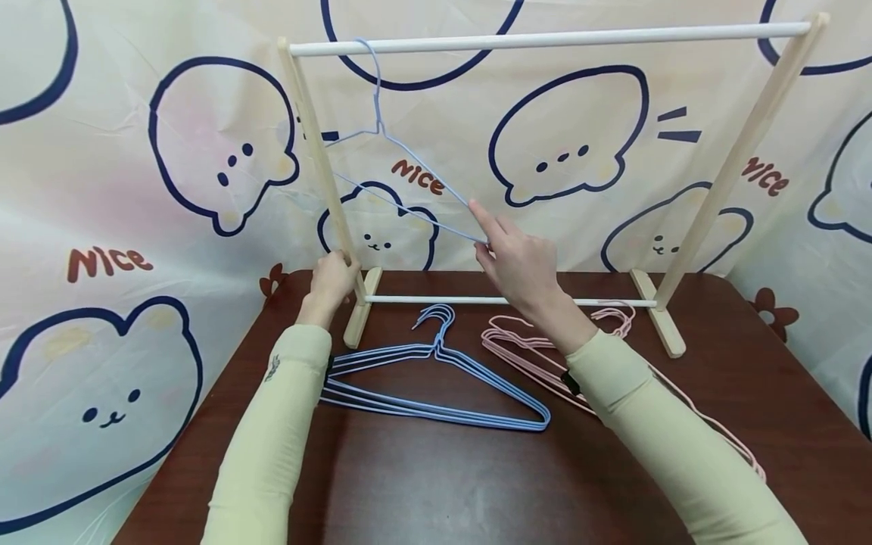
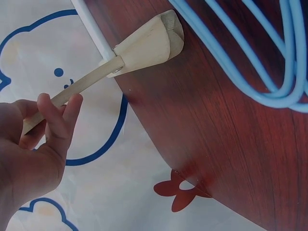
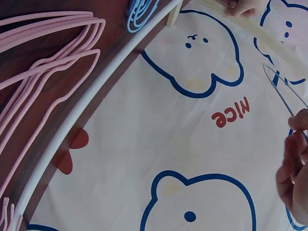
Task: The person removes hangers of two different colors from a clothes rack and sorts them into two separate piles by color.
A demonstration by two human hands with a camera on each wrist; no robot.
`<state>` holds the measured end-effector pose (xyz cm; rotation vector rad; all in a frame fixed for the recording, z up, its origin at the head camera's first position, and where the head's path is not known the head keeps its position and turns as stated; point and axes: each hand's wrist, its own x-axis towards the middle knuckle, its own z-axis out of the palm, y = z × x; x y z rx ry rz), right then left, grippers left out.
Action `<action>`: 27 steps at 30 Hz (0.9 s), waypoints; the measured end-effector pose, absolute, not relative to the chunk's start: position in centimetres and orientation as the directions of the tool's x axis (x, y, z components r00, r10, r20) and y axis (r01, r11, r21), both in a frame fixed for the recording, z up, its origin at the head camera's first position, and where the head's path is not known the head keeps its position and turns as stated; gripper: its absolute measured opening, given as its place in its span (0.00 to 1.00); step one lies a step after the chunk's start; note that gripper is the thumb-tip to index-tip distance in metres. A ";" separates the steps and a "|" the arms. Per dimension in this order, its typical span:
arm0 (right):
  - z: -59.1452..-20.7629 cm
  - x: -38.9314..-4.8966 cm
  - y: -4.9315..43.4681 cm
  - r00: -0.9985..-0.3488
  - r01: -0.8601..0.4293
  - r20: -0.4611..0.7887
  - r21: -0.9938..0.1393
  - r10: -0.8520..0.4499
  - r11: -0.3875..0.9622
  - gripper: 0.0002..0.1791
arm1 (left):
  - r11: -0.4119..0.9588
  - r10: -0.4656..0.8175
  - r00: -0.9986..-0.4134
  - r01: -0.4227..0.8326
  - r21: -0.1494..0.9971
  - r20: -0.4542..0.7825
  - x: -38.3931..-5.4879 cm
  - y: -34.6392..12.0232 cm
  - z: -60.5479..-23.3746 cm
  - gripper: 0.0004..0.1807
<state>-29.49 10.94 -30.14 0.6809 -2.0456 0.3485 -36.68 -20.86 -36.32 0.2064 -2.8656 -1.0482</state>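
Note:
A light-blue hanger (image 1: pixel 426 166) hangs by its hook from the white top rod (image 1: pixel 559 40) of a small wooden rack, near the left end. My right hand (image 1: pixel 523 265) pinches that hanger's right corner; in the right wrist view the right hand (image 3: pixel 294 178) is partly cut off at the edge. My left hand (image 1: pixel 331 280) holds the lower part of the rack's left post (image 1: pixel 320 155), with thumb and fingers round the wood in the left wrist view. The hanger's left end passes behind this post.
Several blue hangers (image 1: pixel 477 420) lie stacked on the dark wooden table (image 1: pixel 436 492) in front of the rack. Pink hangers (image 1: pixel 521 363) lie to their right, partly under my right forearm. The rack's right post (image 1: pixel 742 159) and foot stand at the back right. A printed cloth hangs behind.

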 end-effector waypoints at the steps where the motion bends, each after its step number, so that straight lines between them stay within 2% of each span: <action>1: -30.1 -29.5 10.9 -0.412 -0.591 0.848 0.029 -0.332 0.806 0.30 | 0.758 -0.155 -0.987 -0.097 0.646 0.034 -36.6 -20.9 -36.3 0.19; 8: -29.6 -29.3 11.0 -0.303 -0.624 0.889 0.088 -0.344 0.777 0.27 | 0.761 -0.153 -0.988 -0.098 0.641 0.031 -36.7 -21.0 -36.2 0.19; 14: -29.1 -29.0 11.3 -0.239 -0.641 0.906 0.124 -0.350 0.758 0.26 | 0.760 -0.152 -0.988 -0.091 0.644 0.040 -36.8 -21.0 -36.2 0.19; 21: -28.5 -28.1 12.0 -0.235 -0.660 0.922 0.080 -0.307 0.747 0.27 | 0.761 -0.148 -0.988 -0.086 0.643 0.043 -36.9 -21.0 -36.3 0.20; 27: -29.0 -27.1 13.2 -0.247 -0.736 0.949 -0.052 -0.196 0.675 0.28 | 0.755 -0.148 -0.988 -0.088 0.649 0.038 -36.9 -21.0 -36.3 0.20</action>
